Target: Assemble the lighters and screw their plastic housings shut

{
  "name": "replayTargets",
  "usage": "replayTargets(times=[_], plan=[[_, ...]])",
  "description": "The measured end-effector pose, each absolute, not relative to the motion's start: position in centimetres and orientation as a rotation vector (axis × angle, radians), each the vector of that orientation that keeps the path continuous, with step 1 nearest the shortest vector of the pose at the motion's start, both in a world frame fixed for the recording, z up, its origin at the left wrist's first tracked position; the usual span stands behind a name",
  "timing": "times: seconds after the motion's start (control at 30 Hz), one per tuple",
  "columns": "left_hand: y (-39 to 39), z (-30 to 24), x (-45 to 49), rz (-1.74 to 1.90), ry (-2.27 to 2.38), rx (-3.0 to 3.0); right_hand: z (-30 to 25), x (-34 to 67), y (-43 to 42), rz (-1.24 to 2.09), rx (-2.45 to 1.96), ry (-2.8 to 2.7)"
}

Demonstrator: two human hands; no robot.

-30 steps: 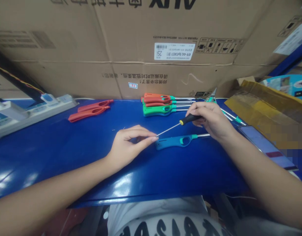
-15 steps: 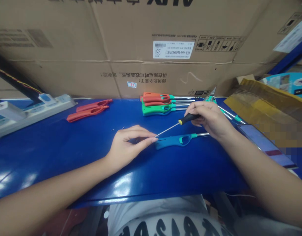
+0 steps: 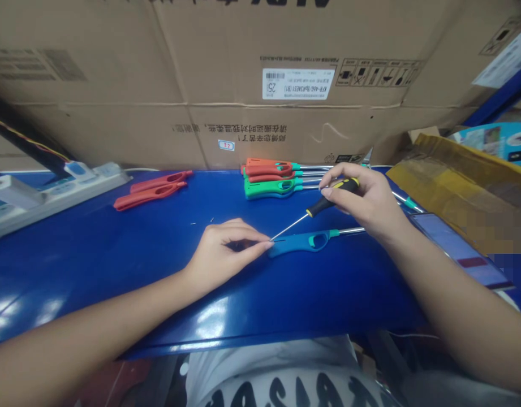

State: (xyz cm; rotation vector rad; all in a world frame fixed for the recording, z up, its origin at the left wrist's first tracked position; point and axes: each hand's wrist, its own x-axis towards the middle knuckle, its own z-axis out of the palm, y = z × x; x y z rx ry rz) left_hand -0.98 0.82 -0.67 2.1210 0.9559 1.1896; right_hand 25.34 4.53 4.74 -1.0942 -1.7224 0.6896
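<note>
looking down at a blue surface (image 3: 116,254) from my remote view, i see a teal stick lighter (image 3: 300,243) lying flat near the middle, its metal tube pointing right. my right hand (image 3: 362,198) holds a small screwdriver (image 3: 328,199) by its black and yellow handle, fingers curled tight around it, the thin shaft slanting down and left so the tip meets the butt end of the lighter. my left hand (image 3: 226,254) rests on the surface just beside that end, thumb and forefinger pinched together at the screwdriver tip; whether a screw sits between them is too small to tell. both forearms reach in low from the bottom corners.

judging progress: a stack of red and green lighters (image 3: 272,180) lies behind, and two red shell pieces (image 3: 152,189) sit apart to the left, so some units look handled while this one is in hand. a cardboard box (image 3: 243,85) stands behind.
</note>
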Motion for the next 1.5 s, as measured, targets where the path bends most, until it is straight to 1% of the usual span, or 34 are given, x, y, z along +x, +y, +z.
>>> replayTargets(times=[0.17, 0.23, 0.3, 0.4, 0.47, 0.67, 0.73, 0.9, 1.07, 1.17, 1.33, 1.5], plan=[[0.8, -0.9, -0.8, 1.066, 1.023, 2.107, 4.2, 24.2, 3.2, 0.399, -0.971, -1.75], [0.9, -1.1, -0.8, 1.028, 1.054, 2.088, 4.0, 23.9, 2.6, 0.351, -0.927, -1.757], [1.0, -1.2, -0.8, 1.008, 1.075, 2.071, 4.1, 23.6, 2.2, 0.444, -0.909, -1.786], [1.1, -1.4, -0.8, 0.993, 1.079, 2.052, 4.3, 23.4, 1.6, 0.729, -0.86, -1.841], [1.1, -1.4, -0.7, 0.998, 1.08, 2.048, 4.4, 23.2, 1.3, 0.801, -0.822, -1.833], [0.9, -1.2, -0.7, 1.046, 1.004, 2.134, 4.1, 21.4, 1.1, 0.572, -0.702, -1.696], [0.9, -1.2, -0.7, 1.05, 0.95, 2.166, 4.4, 20.8, 1.1, 0.566, -0.651, -1.755], [0.9, -1.3, -0.6, 1.059, 0.865, 2.206, 5.6, 20.2, 1.1, 0.675, -0.645, -2.044], [1.1, -1.0, -1.0, 1.1, 0.895, 2.248, 4.9, 20.2, 1.5, 0.579, -0.699, -1.988], [1.5, -1.3, -1.3, 1.013, 0.93, 2.327, 4.0, 20.3, 1.8, 0.557, -0.686, -1.938], [2.1, -2.2, -1.4, 0.768, 0.926, 2.415, 3.4, 20.3, 2.2, 0.575, -0.691, -1.917], [2.1, -2.2, -1.4, 0.732, 0.888, 2.431, 3.3, 20.2, 2.3, 0.562, -0.689, -1.921]])
